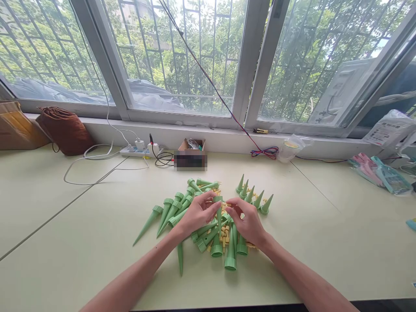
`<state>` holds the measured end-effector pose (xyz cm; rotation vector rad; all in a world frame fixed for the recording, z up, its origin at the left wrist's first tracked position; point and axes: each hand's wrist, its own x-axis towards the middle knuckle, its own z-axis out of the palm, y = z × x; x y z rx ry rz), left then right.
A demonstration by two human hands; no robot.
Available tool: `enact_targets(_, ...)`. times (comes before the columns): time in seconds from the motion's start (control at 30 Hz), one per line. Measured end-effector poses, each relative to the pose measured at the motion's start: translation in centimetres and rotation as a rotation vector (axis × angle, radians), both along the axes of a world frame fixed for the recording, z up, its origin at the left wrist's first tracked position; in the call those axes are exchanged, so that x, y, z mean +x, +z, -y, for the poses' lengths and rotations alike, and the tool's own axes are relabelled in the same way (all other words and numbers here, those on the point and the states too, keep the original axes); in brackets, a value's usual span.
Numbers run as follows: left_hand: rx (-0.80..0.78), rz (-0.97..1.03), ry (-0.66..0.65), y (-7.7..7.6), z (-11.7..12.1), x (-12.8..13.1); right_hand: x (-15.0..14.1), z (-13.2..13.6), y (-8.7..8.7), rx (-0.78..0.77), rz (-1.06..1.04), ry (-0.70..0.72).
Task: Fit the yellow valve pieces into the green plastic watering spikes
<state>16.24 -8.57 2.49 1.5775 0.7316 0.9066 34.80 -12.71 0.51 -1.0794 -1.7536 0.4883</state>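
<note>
In the head view, my left hand [199,212] is closed around the capped top of a green plastic watering spike [219,219], held point down over a pile. My right hand [247,220], just beside it, pinches a small yellow plastic piece [229,204] close to the spike's cap. Beneath and to the left lie many loose green spikes [166,213], pointing various ways. Small yellow pieces [225,236] are heaped among them, partly hidden by my hands. Right of the pile, several green spikes [266,205] stand upright on their caps with yellow pieces beside them.
Along the window sill are a power strip [128,150] with cables, a small cardboard box [195,145], coiled wire [264,152] and a plastic bag [289,149]. A brown pouch [66,132] sits far left; pink and teal packages [383,173] lie far right.
</note>
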Motion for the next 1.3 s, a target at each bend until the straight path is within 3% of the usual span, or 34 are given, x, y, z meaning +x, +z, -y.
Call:
enact_targets(0.3,-0.009,0.009,-0.023,-0.56,-0.2,-0.04,0.2,-0.2,-0.27,-0.006,-0.006,0.013)
enact_targets(1.3,-0.053,-0.033,-0.079,-0.02,0.31,-0.07,0.21,-0.1,-0.64,-0.032,0.021,-0.012)
